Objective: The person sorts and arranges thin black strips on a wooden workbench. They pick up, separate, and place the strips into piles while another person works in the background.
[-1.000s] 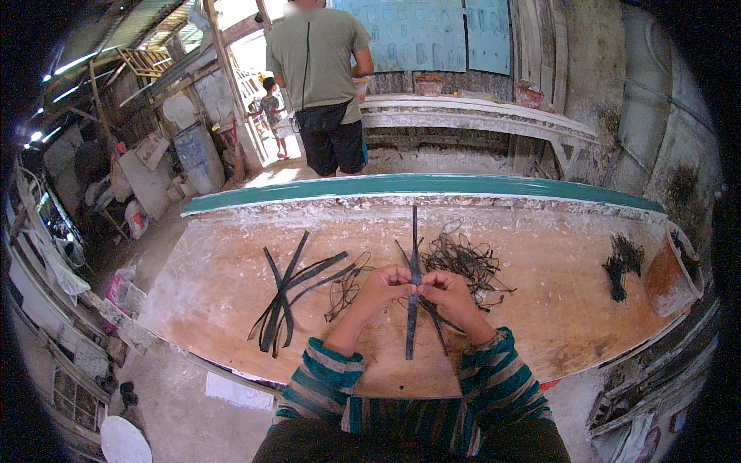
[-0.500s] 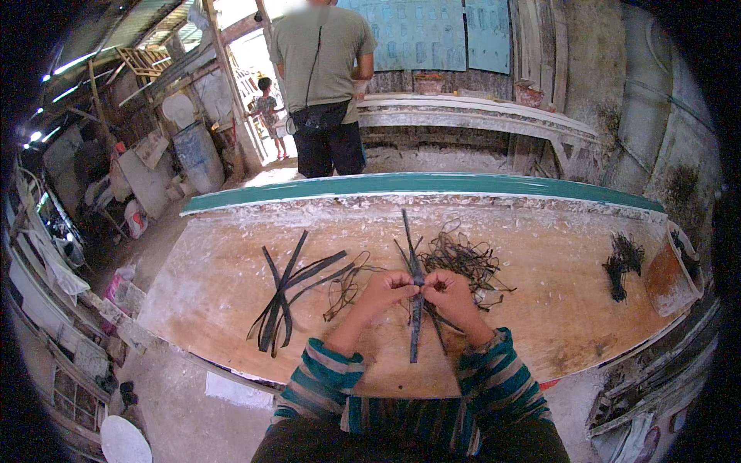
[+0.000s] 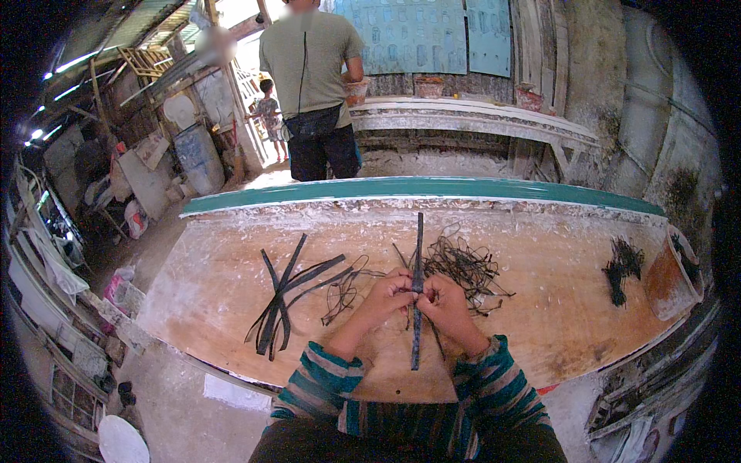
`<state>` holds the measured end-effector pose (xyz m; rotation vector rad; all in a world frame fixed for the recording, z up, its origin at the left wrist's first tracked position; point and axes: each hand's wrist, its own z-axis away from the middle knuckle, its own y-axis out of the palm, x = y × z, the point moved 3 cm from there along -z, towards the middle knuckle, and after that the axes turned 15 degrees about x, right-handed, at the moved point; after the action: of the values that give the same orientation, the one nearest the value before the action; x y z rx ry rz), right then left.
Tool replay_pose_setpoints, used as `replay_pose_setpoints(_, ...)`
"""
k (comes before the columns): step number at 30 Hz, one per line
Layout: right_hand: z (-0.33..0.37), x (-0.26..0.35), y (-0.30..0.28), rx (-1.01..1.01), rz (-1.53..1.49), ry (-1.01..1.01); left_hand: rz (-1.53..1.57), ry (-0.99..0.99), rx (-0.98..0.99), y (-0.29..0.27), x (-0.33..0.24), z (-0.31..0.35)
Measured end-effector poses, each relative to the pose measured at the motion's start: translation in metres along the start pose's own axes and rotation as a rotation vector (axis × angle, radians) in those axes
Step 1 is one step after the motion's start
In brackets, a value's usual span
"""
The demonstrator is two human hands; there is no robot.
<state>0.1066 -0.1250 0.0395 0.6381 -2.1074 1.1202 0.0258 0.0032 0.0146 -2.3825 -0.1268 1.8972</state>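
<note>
Left hand (image 3: 384, 302) and right hand (image 3: 448, 303), together, pinch long flat black rubbery-looking strip (image 3: 416, 341) near mid-length, swung straighter than before, so handling seems unfinished.

The tabletop (image 3: 556, 278) is faced with smooth, matt, pale wood, dusted with whitish flakes. Along its far edge, a green rail (image 3: 432, 187) is coated in paint with a slight sheen. In the central black strip (image 3: 416, 339) and the crossed strips (image 3: 272, 316), a flat, dull, rubber- or plastic-like material is seen; the tangled strands (image 3: 463, 266) are thin and dark. Soft, knit-like cloth is shown by the striped sleeves (image 3: 328, 370). The reddish bucket (image 3: 668, 274) is crusted with chalky residue, the blue drum (image 3: 197, 158) is smeared whitish, and the grey wall (image 3: 590, 85) is roughly surfaced and stained.
</note>
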Motion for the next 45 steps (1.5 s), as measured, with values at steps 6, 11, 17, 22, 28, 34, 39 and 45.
replay_pose_setpoints(6,0.001,0.002,0.0,-0.022,0.03,0.039,0.042,-0.063,-0.006,0.006,-0.008,0.001)
replay_pose_setpoints(11,0.001,0.005,0.001,-0.023,0.016,0.094,0.083,-0.051,0.017,0.002,0.004,0.0)
replay_pose_setpoints(17,-0.001,-0.009,-0.006,-0.154,0.1,0.116,0.123,0.041,0.061,0.003,-0.004,0.001)
replay_pose_setpoints(22,0.0,-0.023,-0.011,-0.12,-0.118,0.177,0.169,0.007,0.05,-0.003,-0.004,0.003)
replay_pose_setpoints(28,-0.001,-0.024,-0.008,-0.076,-0.099,0.212,0.259,0.082,0.004,-0.002,-0.018,0.004)
replay_pose_setpoints(34,-0.001,-0.031,-0.009,0.004,0.039,0.278,0.787,0.22,-0.113,-0.005,-0.026,0.008)
replay_pose_setpoints(39,-0.001,-0.023,-0.015,0.052,0.106,0.365,1.005,0.476,-0.279,-0.045,-0.04,0.028)
replay_pose_setpoints(45,0.001,-0.026,-0.021,0.049,0.234,0.362,1.083,0.855,-0.295,-0.111,-0.046,0.07)
